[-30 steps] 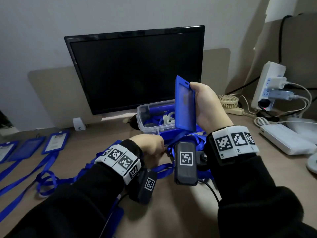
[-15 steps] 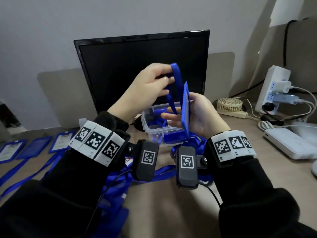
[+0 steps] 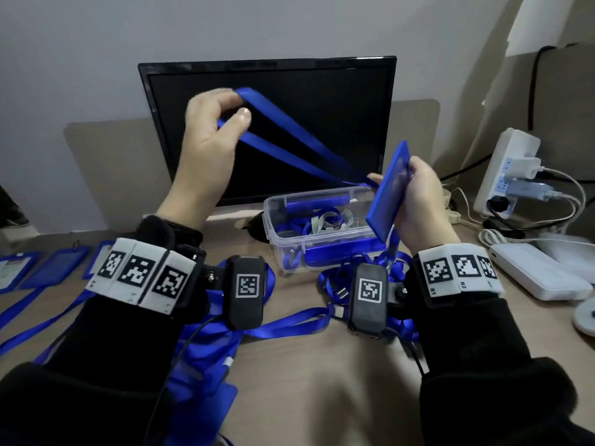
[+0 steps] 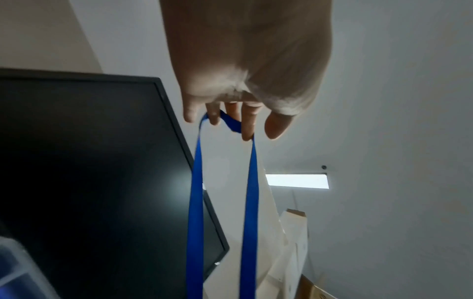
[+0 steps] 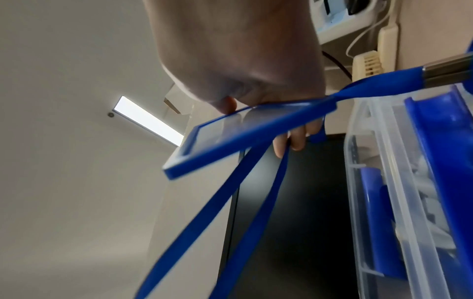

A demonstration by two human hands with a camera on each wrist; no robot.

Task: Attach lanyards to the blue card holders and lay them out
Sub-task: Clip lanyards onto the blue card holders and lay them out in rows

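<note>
The right hand point(image 3: 418, 201) is wrapped around a blue card holder point(image 3: 388, 191), held up on its edge with its long side pointing up and a bit away. From that grip, two strands of blue lanyard point(image 3: 289, 140) stretch up and left to the left hand point(image 3: 209, 136), whose curled fingers hook the loop. The clip end is hidden behind the holder. Just below the grip sits a clear plastic box point(image 3: 322, 249); the monitor point(image 3: 267, 130) stands close behind.

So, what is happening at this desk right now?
A person is fitting a blue ribbon lanyard to a blue plastic card holder. The right hand grips the holder above the clear plastic box; the left hand holds the lanyard's loop up. Finished holders lie at the left.
</note>
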